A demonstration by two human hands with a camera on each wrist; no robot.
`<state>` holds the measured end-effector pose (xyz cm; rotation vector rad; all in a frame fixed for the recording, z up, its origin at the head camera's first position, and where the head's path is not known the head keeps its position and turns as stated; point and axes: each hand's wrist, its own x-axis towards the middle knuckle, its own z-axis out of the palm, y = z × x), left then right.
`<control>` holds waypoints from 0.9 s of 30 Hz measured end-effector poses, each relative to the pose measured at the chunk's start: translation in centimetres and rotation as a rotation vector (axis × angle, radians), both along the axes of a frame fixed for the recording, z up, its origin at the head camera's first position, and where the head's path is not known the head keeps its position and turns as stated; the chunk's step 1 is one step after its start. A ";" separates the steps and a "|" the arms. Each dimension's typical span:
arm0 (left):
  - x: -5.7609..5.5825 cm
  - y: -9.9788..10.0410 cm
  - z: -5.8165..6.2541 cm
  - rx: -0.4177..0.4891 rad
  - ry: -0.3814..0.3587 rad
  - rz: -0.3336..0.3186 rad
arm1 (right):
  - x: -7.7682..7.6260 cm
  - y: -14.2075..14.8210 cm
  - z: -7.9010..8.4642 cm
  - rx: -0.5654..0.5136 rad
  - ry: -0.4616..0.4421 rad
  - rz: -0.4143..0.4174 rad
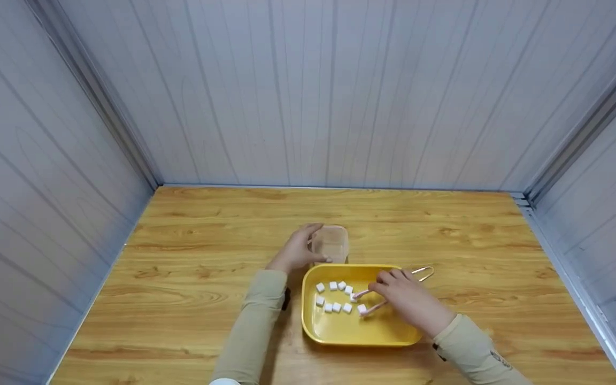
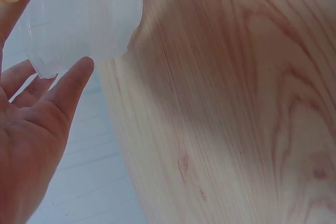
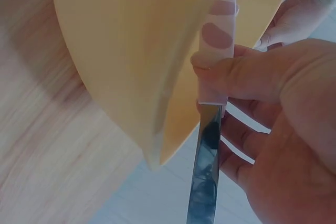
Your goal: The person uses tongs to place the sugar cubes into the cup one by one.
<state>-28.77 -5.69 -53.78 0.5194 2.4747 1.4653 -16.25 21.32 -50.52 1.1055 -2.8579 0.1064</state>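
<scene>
My left hand [image 1: 296, 251] holds a small clear plastic container [image 1: 333, 243] just behind the yellow tray [image 1: 364, 343]. In the left wrist view the thumb lies against one side of the container, and other fingers are on its far side. Over the tray, my right hand [image 1: 407, 299] grips a pair of tongs [image 3: 205, 166] with a steel body and pink patterned arms. The tong tips are spread apart, each right at a small white cube [image 1: 362, 309] inside the tray. Several more white cubes [image 1: 336, 308] lie in the tray's left half.
The tray and container stand on a wood-grain table [image 1: 190, 299]. Pale panel walls [image 1: 308, 96] enclose the table at the back and both sides. The tongs' bent end reaches past the tray's back right corner.
</scene>
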 end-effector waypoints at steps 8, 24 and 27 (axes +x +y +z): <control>0.1 0.0 -0.2 0.010 -0.005 0.007 | 0.2 -0.2 0.0 0.022 0.008 -0.004; 0.0 0.0 0.0 -0.011 -0.002 -0.005 | 0.2 -0.1 -0.3 0.049 0.002 -0.001; 0.0 0.0 0.0 -0.004 0.001 -0.003 | 0.2 -0.1 -0.4 0.061 -0.007 -0.003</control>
